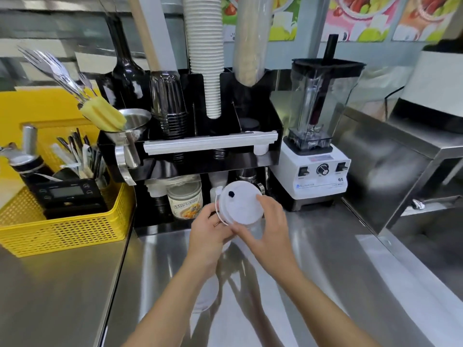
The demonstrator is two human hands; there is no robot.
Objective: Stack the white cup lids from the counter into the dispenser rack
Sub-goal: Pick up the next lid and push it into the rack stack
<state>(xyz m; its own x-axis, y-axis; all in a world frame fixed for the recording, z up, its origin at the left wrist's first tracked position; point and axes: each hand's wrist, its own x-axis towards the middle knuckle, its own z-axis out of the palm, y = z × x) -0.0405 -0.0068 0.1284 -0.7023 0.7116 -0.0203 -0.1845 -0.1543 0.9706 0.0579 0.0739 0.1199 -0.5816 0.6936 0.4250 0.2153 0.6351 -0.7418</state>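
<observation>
Head view: white cup lids (240, 206), held in both hands just in front of the dispenser rack (210, 144).

Your left hand (210, 227) closes on the lids' left rim; your right hand (269, 222) closes on the right and near rim. The item sits below the rack's white front rail, above the counter (325, 259). The flat top tilts up toward you, its dark sip hole toward the rack; the stack axis leans from you toward the rack. Square the rims flush, then level the face before feeding a slot. Which slot takes lids cannot be told.

Head-worn view, forward-down, close over counter (313, 271)
</observation>
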